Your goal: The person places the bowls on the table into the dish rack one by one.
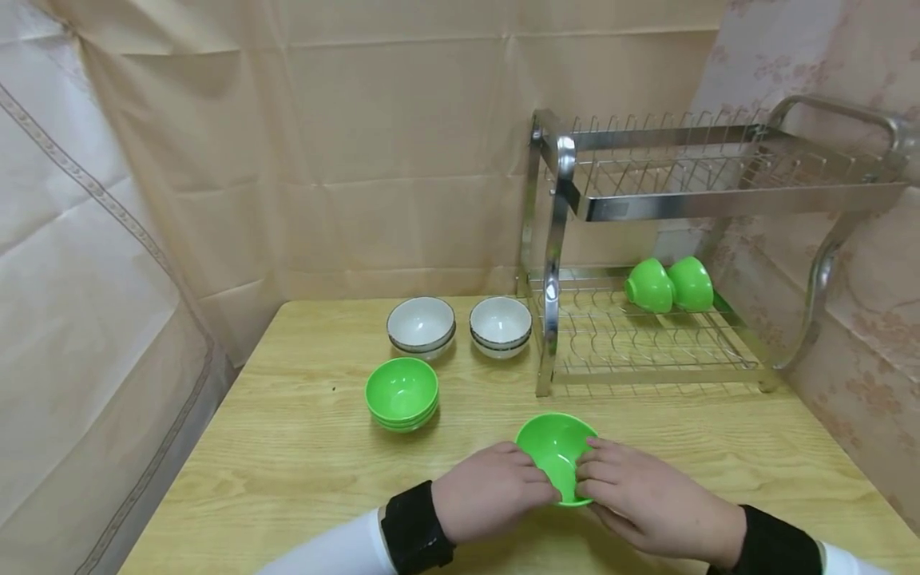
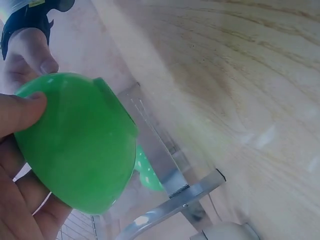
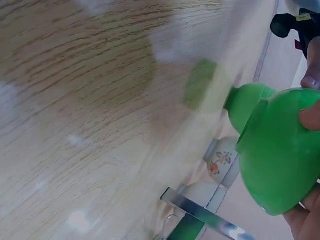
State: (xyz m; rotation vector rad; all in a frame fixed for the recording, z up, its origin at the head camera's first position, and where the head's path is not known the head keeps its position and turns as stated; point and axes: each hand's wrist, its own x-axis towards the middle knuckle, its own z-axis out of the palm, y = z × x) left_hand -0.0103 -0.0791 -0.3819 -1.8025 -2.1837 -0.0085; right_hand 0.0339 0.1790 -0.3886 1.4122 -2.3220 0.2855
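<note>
A green bowl (image 1: 552, 441) is held between both hands near the front of the table, its inside facing up toward the head camera. My left hand (image 1: 496, 489) grips its left rim, fingers over the edge; in the left wrist view the thumb presses the outer wall of the bowl (image 2: 80, 145). On the opposite side my right hand (image 1: 647, 499) grips the rim with fingers inside. The right wrist view shows that thumb on the outside of the bowl (image 3: 280, 150). To the left stands a stack of green bowls (image 1: 402, 393).
Two stacks of white bowls, a left one (image 1: 421, 326) and a right one (image 1: 501, 326), stand at the table's back. A two-tier metal dish rack (image 1: 640, 209) occupies the right rear. Two green bowls (image 1: 668, 285) lean on edge in its lower tier.
</note>
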